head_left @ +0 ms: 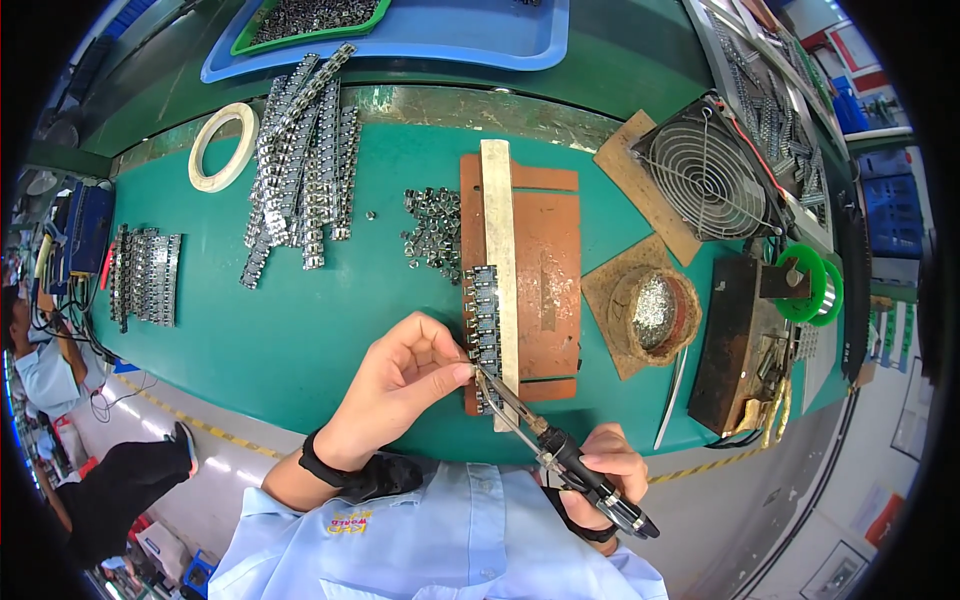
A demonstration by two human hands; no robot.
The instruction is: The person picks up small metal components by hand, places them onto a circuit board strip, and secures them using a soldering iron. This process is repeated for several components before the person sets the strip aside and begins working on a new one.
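Note:
My right hand [612, 470] is wrapped round a black-handled soldering iron [575, 465], its tip pointing up and left. A thin metal tube runs along the iron to its tip. That tip is at the left edge of a narrow strip of circuit boards [484, 320], lying along a pale metal bar [498, 215] on a brown board [545, 270]. Beside the tip, my left hand [395, 385] pinches thumb and forefinger together at the strip's edge; whatever is between them is too small to make out. Loose small metal parts [432, 230] lie in a pile left of the brown board.
Populated strips [300, 170] are heaped at the far left, near a tape roll [222, 148]; more strips [147, 277] lie further left. A fan [705, 172], a round solder pot [655, 315] and a solder spool [812, 284] stand right. Blue tray [470, 55] behind. A person [60, 350] sits left.

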